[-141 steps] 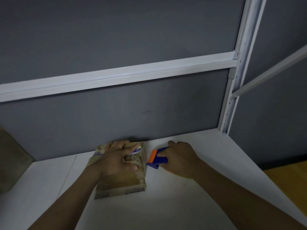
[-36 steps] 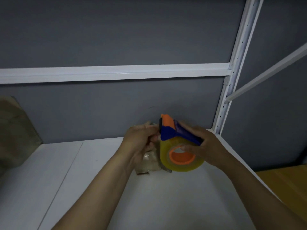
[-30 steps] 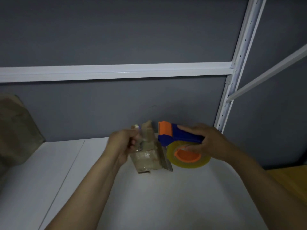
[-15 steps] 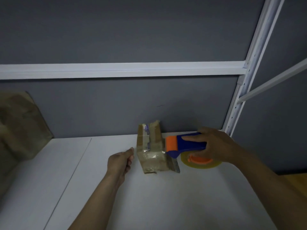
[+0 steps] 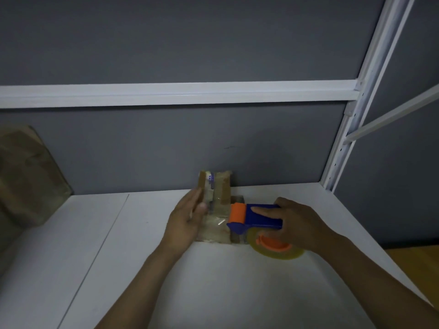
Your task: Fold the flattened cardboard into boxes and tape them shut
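- Closest in, the white table [image 5: 213, 293] carries the whole job, with both forearms reaching out across it toward 12 o'clock.
- The left hand [image 5: 187, 219] is not gripping. Its fingers are straight and laid flat against the left wall of the small cardboard box [image 5: 215, 227], at the box's 9 o'clock. I read that as a brace, so the light box cannot slide when the tape is pulled.
- The right hand [image 5: 297, 224] is wrapped round the blue tape dispenser [image 5: 257, 218], with the forefinger stretched along its top, probably to steer it.
- The dispenser comes in from the box's 3 o'clock, and its orange roller [image 5: 237, 213] is against the box's right edge. The tape roll [image 5: 275, 249] hangs low, just above the table or resting on it. I cannot tell which.
- The box stands on the table near the back. Two flaps [image 5: 223, 186] stick up at its 12 o'clock, so that end is not sealed yet.
- Half a second ago the left hand was off the box, hanging just beside it. Now it is pressed flat on the side wall.
- A second ago the box was held in that hand, and now it stands on the table.
- The dispenser has barely moved from the right edge.
- Far back at 9 o'clock, a cardboard stack [image 5: 26, 176] leans against the grey wall [image 5: 166, 150] beneath the white rail [image 5: 178, 93].
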